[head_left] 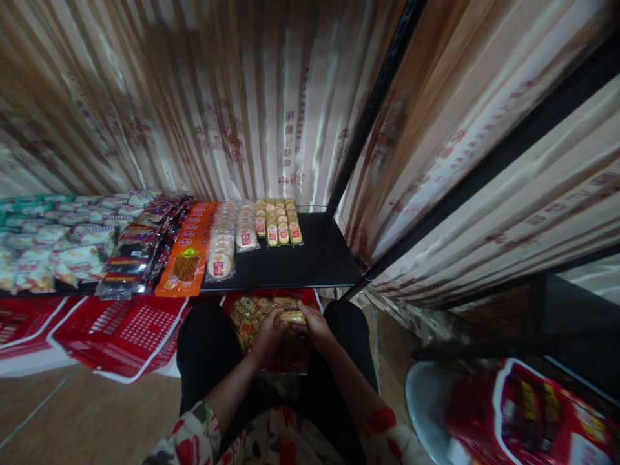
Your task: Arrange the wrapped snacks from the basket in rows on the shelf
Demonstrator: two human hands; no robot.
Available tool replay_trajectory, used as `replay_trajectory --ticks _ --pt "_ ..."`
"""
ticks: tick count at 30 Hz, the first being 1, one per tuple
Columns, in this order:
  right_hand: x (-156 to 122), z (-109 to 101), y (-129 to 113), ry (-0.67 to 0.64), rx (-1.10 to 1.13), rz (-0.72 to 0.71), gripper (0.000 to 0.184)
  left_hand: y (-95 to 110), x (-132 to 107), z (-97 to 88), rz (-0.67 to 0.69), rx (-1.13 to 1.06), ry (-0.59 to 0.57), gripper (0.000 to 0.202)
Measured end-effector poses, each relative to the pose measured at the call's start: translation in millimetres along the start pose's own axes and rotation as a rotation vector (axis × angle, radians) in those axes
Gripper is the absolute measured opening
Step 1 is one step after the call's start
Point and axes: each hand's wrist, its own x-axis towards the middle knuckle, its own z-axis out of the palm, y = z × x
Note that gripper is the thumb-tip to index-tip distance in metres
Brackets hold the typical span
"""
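Observation:
My left hand (269, 334) and my right hand (316, 328) meet over a red basket (314, 298) between my knees. Both sets of fingers are closed on a small yellow wrapped snack pack (292, 317), held lengthwise between them. More yellow snack packs (247, 320) fill the basket beneath and to the left of my hands. On the black shelf (314, 258) just ahead stand short rows of similar yellow packs (278, 226). Beside those rows lie clear-wrapped round biscuits (221, 252). The fine print on the held pack is too small to read.
Left along the shelf lie an orange snack bag (186, 248), dark packets (133, 252) and white packets (82, 252). An empty-looking red basket (130, 329) sits below. Black rack posts (372, 110) and pleated curtains surround the shelf. At lower right, a filled red basket (527, 413) rests on a grey stool (426, 400).

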Motion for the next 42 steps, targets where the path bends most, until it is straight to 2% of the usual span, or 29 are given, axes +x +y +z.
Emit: replay_trajectory --ticks 9,16,24,31,35,39,42 --pt "-1 4 -14 -0.037 0.043 0.003 0.041 11 -5 -0.6 -0.091 -0.173 0.034 0.036" --pt "-3 7 -16 -0.055 0.079 -0.103 0.039 11 -3 11.5 -0.18 -0.459 0.065 0.049" --pt "-1 13 -16 -0.103 -0.051 -0.223 0.036 25 8 17.8 -0.156 -0.617 0.116 0.057" --pt "3 17 -23 -0.111 -0.137 -0.379 0.034 48 13 12.5 -0.105 -0.62 0.107 0.055" --pt "3 18 -30 -0.102 -0.148 -0.39 0.035 58 16 11.5 -0.09 -0.587 0.098 0.053" --pt "0 19 -41 -0.091 -0.163 -0.394 0.034 63 20 11.2 -0.093 -0.485 0.096 0.049" --pt "2 19 -46 -0.071 -0.175 -0.42 0.032 66 24 9.1 -0.086 -0.361 0.113 0.039"
